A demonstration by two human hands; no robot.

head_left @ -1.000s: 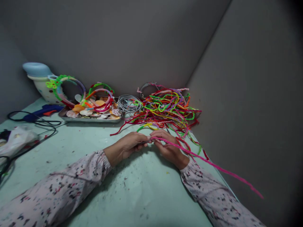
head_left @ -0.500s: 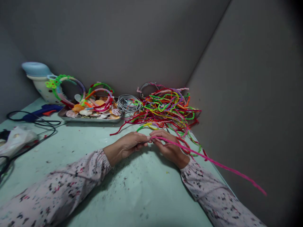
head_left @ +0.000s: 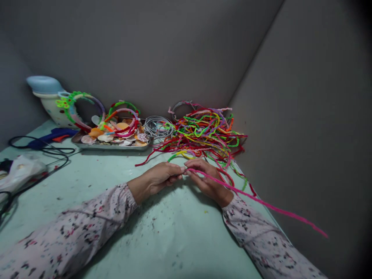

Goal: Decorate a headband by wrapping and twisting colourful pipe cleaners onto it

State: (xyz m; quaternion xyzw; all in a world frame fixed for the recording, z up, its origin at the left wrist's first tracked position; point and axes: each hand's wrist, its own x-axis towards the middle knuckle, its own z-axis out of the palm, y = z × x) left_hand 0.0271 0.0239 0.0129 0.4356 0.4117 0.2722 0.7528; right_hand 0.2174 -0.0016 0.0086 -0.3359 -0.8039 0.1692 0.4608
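A pink pipe cleaner point(head_left: 261, 201) runs from the person's fingertips across the right hand and out past the table edge, its far end in the air beside a grey wall point(head_left: 305, 116). At far left, a black cable point(head_left: 37, 150) lies on the pale green table point(head_left: 87, 186) by a white plastic bag point(head_left: 20, 172) and a blue hot glue gun point(head_left: 50, 137). Behind them stands a white pot with a pale blue lid point(head_left: 48, 106). Next come headbands wrapped in pipe cleaners point(head_left: 84, 104) and a metal tray point(head_left: 112, 146) heaped with seashells point(head_left: 106, 137), then a coil of silver wire point(head_left: 158, 128). The left hand point(head_left: 158, 178) is closed, its fingertips touching the right hand's near the pipe cleaner's end. The right hand point(head_left: 207, 182) grips the pipe cleaner with curled fingers, just in front of a tangled heap of multicoloured pipe cleaners point(head_left: 203, 133).
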